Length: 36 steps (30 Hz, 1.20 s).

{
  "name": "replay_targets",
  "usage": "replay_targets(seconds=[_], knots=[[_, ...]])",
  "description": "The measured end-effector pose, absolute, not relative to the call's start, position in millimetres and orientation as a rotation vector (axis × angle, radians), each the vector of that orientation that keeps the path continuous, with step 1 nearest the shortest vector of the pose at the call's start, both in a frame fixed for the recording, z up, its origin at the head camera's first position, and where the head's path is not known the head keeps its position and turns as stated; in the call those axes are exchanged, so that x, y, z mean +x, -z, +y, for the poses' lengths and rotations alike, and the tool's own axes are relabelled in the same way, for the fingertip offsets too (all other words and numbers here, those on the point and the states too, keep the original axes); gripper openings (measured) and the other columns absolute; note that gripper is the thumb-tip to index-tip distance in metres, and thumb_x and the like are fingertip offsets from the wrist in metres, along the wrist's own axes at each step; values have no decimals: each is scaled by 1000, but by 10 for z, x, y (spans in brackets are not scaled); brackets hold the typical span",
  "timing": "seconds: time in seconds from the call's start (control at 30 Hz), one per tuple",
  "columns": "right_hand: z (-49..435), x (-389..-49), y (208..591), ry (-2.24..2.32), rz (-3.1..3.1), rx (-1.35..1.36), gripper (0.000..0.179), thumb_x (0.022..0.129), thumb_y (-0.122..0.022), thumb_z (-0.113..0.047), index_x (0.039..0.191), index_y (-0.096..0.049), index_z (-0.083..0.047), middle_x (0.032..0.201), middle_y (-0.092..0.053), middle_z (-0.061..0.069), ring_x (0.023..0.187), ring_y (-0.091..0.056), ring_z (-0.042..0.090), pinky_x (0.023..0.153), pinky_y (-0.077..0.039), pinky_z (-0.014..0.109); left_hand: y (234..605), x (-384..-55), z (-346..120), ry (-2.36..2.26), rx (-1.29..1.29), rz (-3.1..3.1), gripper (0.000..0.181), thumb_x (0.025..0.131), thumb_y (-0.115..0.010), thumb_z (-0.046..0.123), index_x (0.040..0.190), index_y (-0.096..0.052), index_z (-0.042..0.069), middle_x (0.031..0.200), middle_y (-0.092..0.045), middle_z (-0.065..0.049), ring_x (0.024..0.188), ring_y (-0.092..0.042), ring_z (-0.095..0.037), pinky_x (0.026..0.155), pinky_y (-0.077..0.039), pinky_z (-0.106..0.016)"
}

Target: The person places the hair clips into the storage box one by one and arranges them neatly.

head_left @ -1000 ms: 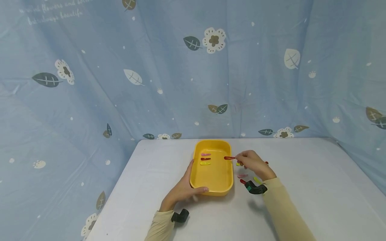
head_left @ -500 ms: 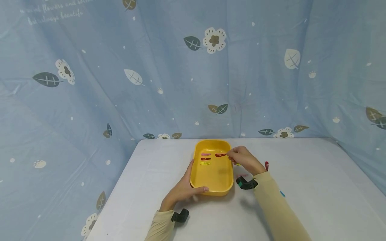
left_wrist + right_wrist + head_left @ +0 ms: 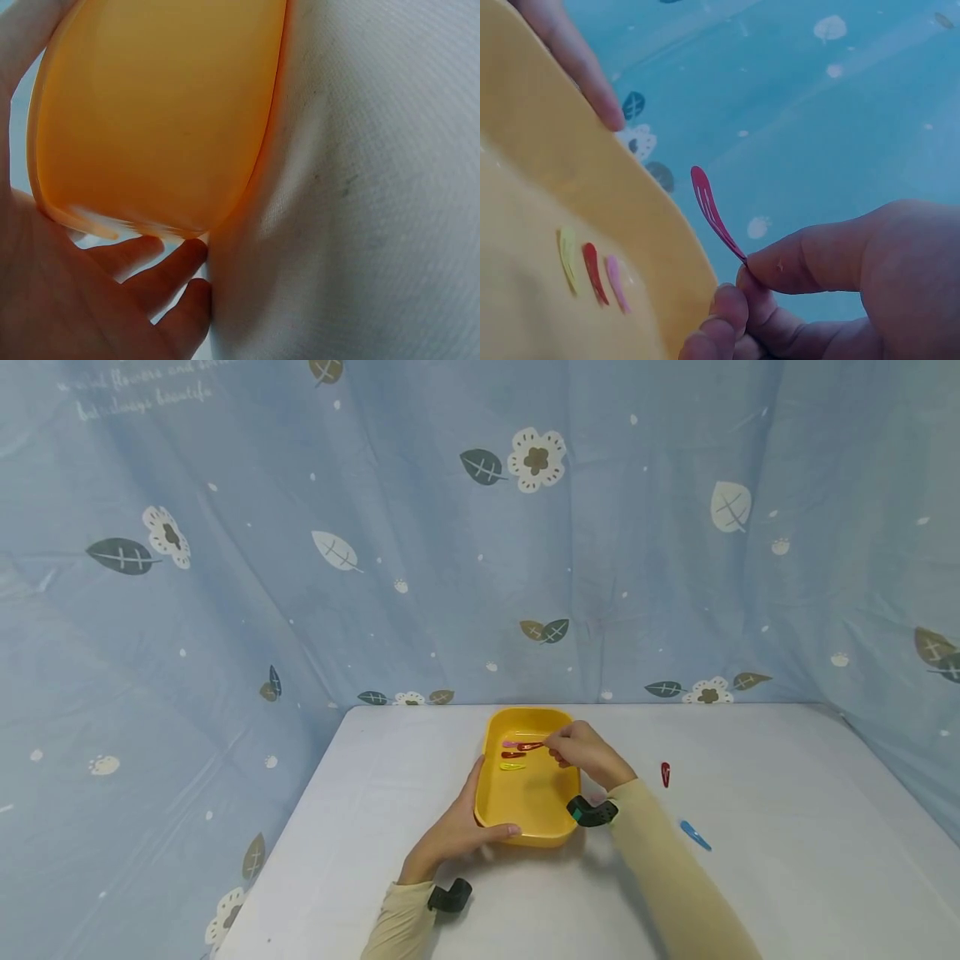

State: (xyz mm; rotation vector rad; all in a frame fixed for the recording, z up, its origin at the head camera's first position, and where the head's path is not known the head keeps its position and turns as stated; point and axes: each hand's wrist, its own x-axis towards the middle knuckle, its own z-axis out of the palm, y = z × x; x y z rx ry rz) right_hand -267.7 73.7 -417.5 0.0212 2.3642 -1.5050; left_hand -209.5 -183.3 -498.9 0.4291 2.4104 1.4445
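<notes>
A yellow plastic tray (image 3: 532,802) sits on the white table. My left hand (image 3: 459,823) grips its near left corner, thumb over the front rim and fingers along the left side. In the tray's far left part lie a pink hair clip (image 3: 618,283), a red hair clip (image 3: 595,274) and a yellow hair clip (image 3: 567,259), one below another. Above the tray, my right hand (image 3: 588,752) pinches another red hair clip (image 3: 711,214) by one end between thumb and forefinger. From the head camera, this clip (image 3: 529,746) overlaps the pink one; any contact cannot be told.
Right of the tray, a red hair clip (image 3: 665,774) and a blue hair clip (image 3: 695,835) lie on the table (image 3: 787,827). A pink clip (image 3: 597,795) is mostly hidden by my right forearm. A blue patterned curtain (image 3: 420,635) hangs behind the table.
My right hand has carried the red hair clip leftward from the tray's right rim to over the clips inside. The blue clip has come into view. My left hand stays on the tray.
</notes>
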Motion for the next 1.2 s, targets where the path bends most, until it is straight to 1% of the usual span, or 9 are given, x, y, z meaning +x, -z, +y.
replay_targets(seconds=[0.07,0.2,0.33,0.47,0.53,0.63,0.87,1.03,1.2], knots=[[698,-2686,4192,1509,2360,16,27,102,-57,-19,83,-65,-2,76,-53,2,75,-52,17,82,-57,29,4983,-2096,-1832,-1437,421,2412,128,79,-86,54,166,5,33,174,-17,-4,145,-42,-23,127,-30,-56],[629,-2687,4244,1496,2351,27,29,102,-58,-19,76,-62,-7,71,-50,0,72,-51,16,81,-55,30,4973,-2092,-1830,-1413,399,2418,127,80,-85,53,167,6,33,175,-16,-5,151,-38,-27,127,-28,-58],[575,-2687,4300,1506,2341,-5,35,101,-57,-17,67,-57,-9,62,-46,-1,65,-45,15,73,-47,31,4970,-2085,-1825,-1405,394,2424,126,81,-85,52,166,6,33,175,-16,-3,154,-35,-26,128,-27,-58],[517,-2703,4344,1507,2346,-9,36,100,-57,-16,64,-55,-10,59,-44,-2,59,-39,14,63,-37,28,4967,-2086,-1825,-1407,398,2431,126,81,-86,50,167,5,33,175,-15,-2,155,-33,-26,128,-26,-57],[486,-2712,4362,1485,2358,13,36,100,-58,-18,65,-57,-10,59,-44,-3,58,-39,14,61,-35,27,4965,-2086,-1825,-1407,397,2429,126,81,-86,51,167,5,33,175,-15,-2,155,-32,-26,128,-26,-58],[441,-2731,4389,1450,2373,51,35,100,-59,-20,68,-60,-9,60,-45,-3,59,-41,15,61,-36,27,4961,-2084,-1824,-1405,391,2423,126,81,-85,51,167,5,33,175,-14,-2,155,-32,-27,128,-26,-58],[382,-2755,4440,1396,2382,114,33,101,-60,-22,80,-67,2,60,-44,-2,59,-43,16,63,-39,29,4966,-2096,-1822,-1398,407,2433,125,81,-85,51,167,4,33,175,-16,-1,153,-35,-25,128,-27,-57],[350,-2769,4472,1364,2396,133,34,101,-61,-23,82,-68,4,59,-45,-2,57,-45,16,60,-40,27,4977,-2098,-1828,-1402,418,2434,126,81,-85,52,167,5,32,175,-14,-3,153,-35,-26,128,-27,-58],[320,-2781,4515,1358,2392,135,32,99,-62,-21,84,-71,6,56,-42,-2,52,-41,15,53,-35,26,4982,-2098,-1828,-1414,417,2427,125,82,-84,50,167,6,31,174,-17,-5,152,-37,-27,127,-28,-58]])
